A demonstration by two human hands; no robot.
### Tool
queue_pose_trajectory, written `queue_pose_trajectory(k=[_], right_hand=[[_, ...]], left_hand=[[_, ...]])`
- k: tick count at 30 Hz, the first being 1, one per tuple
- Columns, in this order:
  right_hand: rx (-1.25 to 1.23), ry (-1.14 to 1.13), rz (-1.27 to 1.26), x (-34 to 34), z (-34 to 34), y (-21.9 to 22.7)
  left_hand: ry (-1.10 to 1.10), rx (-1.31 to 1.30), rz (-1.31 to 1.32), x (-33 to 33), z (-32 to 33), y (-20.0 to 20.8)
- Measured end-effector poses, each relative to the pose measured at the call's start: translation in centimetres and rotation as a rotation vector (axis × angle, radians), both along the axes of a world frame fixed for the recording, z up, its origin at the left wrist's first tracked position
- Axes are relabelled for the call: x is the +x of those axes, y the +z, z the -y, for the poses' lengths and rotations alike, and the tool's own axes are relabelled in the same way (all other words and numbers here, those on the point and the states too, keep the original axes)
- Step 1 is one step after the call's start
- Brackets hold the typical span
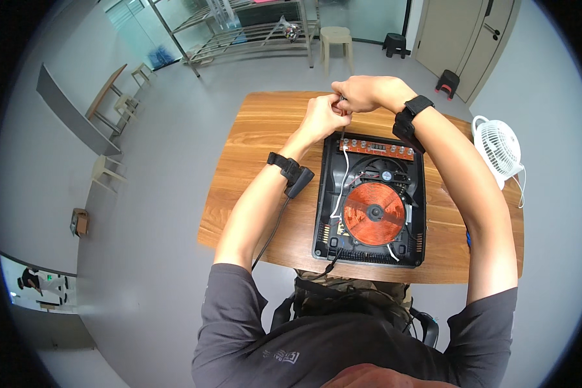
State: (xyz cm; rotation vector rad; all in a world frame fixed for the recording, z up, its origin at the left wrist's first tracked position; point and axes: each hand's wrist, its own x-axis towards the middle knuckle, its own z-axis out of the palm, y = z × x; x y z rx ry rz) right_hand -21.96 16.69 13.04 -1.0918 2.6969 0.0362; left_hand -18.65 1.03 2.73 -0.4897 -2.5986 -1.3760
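Observation:
An opened induction cooker [319,194] lies on the wooden table, its copper coil [362,220] exposed. Along its far end runs an orange control board [372,149] with several round buttons and a small display. A thin screwdriver [343,131] stands nearly upright, its tip down at the board's far left end. My right hand [363,94] is closed around the top of it, where the handle is mostly hidden. Just below, my left hand [324,119] pinches the screwdriver with fingers together. A white cable [346,171] runs from the board toward the coil.
A small white fan [500,147] stands at the table's right edge. Partly behind my right forearm is a blue object [469,238]. The wooden table [258,142] extends left of the cooker. Beyond it are a metal rack [239,48], a beige stool [336,40] and dark stools [447,81].

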Motion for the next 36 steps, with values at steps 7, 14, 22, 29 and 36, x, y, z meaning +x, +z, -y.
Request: queue_pose_trajectory(k=[7, 14, 22, 29, 36], right_hand=[[0.034, -0.08, -0.042, 0.3, 1.0, 0.1], [0.019, -0.064, -0.053, 0.4, 1.2, 0.4], [-0.016, -0.024, -0.064, 0.1, 0.9, -0.5], [0.035, -0.142, -0.054, 0.7, 3.0, 0.0], [0.113, -0.184, -0.11, 1.7, 1.6, 1.1]], left_hand=[[-0.037, 0.002, -0.01, -0.2, -0.1, 0.0], [0.061, 0.038, 0.1, -0.1, 0.7, 0.3], [-0.029, 0.08, 0.113, -0.8, 0.8, -0.7], [0.025, 0.084, 0.079, 0.2, 0.7, 0.2], [0.038, 0.145, 0.066, 0.3, -0.3, -0.1]])
